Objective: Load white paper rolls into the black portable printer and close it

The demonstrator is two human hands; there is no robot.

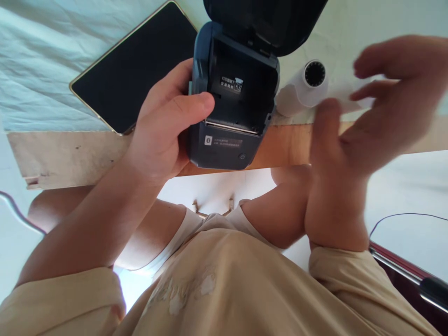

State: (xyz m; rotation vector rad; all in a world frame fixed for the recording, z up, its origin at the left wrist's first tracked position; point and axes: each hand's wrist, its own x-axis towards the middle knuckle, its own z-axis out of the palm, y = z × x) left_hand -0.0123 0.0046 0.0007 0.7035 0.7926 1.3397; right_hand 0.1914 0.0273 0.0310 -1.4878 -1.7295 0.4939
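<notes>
Printer: small dark label printer [231,107] stands at the table edge [287,144], lid [266,23] swung fully open, paper bay empty.
Left hand: left hand [164,126] wraps the printer's side, thumb pressed on the bay rim; keep this grip firm so the body cannot slide.
Paper roll: white paper roll [306,86] lies on its side just beside the printer, its loose end running rightward.
Right hand: right hand [371,107] is blurred, fingers spread around the paper's loose end; actual contact cannot be told.
Surroundings: dark tablet [136,70] lies left of the printer, clear of both hands.

Cloth-covered wooden table [52,154], pale floor [413,191].
</notes>
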